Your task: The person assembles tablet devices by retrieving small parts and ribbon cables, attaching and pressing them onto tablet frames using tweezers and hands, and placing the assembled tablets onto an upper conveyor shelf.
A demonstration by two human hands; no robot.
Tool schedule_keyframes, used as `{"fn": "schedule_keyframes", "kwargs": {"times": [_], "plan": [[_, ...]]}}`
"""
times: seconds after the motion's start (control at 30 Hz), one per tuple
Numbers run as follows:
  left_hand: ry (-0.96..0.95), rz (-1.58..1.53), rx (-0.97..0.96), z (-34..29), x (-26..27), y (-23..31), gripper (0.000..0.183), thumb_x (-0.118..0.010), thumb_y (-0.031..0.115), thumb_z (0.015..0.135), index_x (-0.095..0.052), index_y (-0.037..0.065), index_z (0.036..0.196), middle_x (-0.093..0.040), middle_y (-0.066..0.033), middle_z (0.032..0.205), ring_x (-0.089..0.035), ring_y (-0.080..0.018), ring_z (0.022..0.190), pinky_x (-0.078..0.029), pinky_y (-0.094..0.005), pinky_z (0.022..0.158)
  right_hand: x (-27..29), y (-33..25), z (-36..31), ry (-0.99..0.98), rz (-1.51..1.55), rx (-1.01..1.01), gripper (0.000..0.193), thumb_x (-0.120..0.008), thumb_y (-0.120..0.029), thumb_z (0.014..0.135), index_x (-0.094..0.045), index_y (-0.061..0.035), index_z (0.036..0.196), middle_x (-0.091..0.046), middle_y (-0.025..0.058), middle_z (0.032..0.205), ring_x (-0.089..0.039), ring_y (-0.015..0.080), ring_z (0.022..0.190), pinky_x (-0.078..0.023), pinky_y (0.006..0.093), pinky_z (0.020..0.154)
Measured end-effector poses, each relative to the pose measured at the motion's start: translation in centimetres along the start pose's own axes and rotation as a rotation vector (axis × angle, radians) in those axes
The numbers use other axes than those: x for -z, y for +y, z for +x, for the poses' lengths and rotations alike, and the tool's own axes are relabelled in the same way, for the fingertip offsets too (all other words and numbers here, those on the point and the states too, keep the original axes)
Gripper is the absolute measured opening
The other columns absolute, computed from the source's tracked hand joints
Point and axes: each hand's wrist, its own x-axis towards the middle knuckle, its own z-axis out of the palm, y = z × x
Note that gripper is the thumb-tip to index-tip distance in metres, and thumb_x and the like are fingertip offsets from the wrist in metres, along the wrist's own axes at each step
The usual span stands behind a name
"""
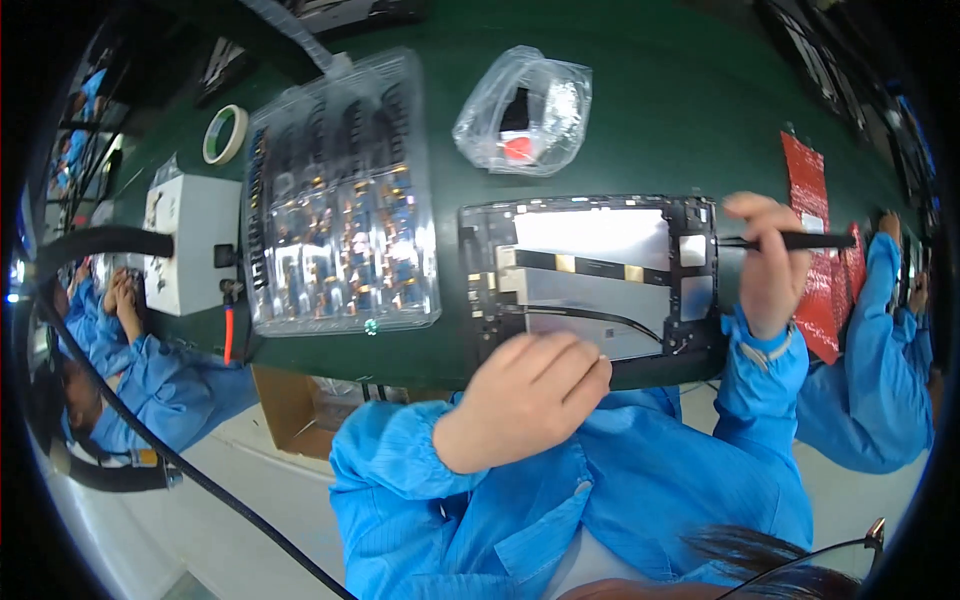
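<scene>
An opened tablet (590, 275) lies on the green table in front of me, its inside facing up. Silver plates, black strips and a dark frame show in it. My left hand (525, 400) is closed over the tablet's near edge, the fingers curled; anything in them is hidden. In my right hand (770, 260), at the tablet's right side, are slim black tweezers (805, 241). Their thin tip points left, at the right edge of the frame.
Left of the tablet stands a clear plastic tray (340, 200) of small circuit parts. Beyond are a clear plastic bag (525, 110) and a tape roll (225, 135). A white box (190, 285) sits at left; red bubble wrap (815, 290) lies at right. Co-workers sit on both sides.
</scene>
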Motion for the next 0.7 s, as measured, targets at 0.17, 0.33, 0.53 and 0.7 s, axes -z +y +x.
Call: {"fn": "schedule_keyframes", "kwargs": {"times": [0.17, 0.33, 0.53, 0.7], "plan": [[0.09, 0.116, 0.038, -3.4, -3.4, 0.6, 0.02, -0.06, 0.012, 0.069, -0.062, 0.007, 0.088, -0.058, -0.0012, 0.09, -0.055, -0.0154, 0.082, -0.042, -0.0267, 0.068, 1.1, -0.9, -1.9, 0.041, 0.013, -0.006, 0.016, -0.039, -0.012, 0.087, -0.05, -0.0027, 0.081, -0.058, 0.0177, 0.095, -0.054, 0.0252, 0.092, -0.038, 0.0385, 0.087], [0.102, 0.06, 0.015, -3.6, -3.6, 0.0, 0.021, -0.06, 0.011, 0.068, -0.062, 0.008, 0.089, -0.059, -0.0006, 0.088, -0.056, -0.0145, 0.079, -0.041, -0.0262, 0.066, 0.1, -2.7, -2.2, 0.022, 0.018, 0.031, 0.015, -0.04, -0.012, 0.087, -0.051, -0.0025, 0.082, -0.058, 0.0182, 0.097, -0.054, 0.0249, 0.092, -0.038, 0.038, 0.087], [0.136, 0.274, 0.03, -4.4, 3.3, -3.9, 0.02, -0.064, 0.012, 0.069, -0.061, 0.009, 0.087, -0.06, -0.004, 0.092, -0.057, -0.0159, 0.079, -0.045, -0.0297, 0.06, 2.1, -4.1, -4.3, 0.008, 0.103, -0.001, 0.014, -0.045, -0.01, 0.084, -0.048, -0.0001, 0.093, -0.051, 0.0106, 0.076, -0.046, 0.0166, 0.072, -0.038, 0.0315, 0.071], [0.168, 0.642, 0.6, -5.1, 13.3, -16.9, 0.012, -0.059, 0.009, 0.077, -0.059, 0.005, 0.088, -0.058, -0.0094, 0.09, -0.057, -0.0302, 0.083, -0.046, -0.0388, 0.07, 2.9, -4.1, -4.9, 0.1, 0.115, 0.033, 0.009, -0.045, -0.01, 0.085, -0.048, -0.0027, 0.089, -0.039, 0.0003, 0.06, -0.036, 0.0106, 0.058, -0.032, 0.027, 0.061]]}}
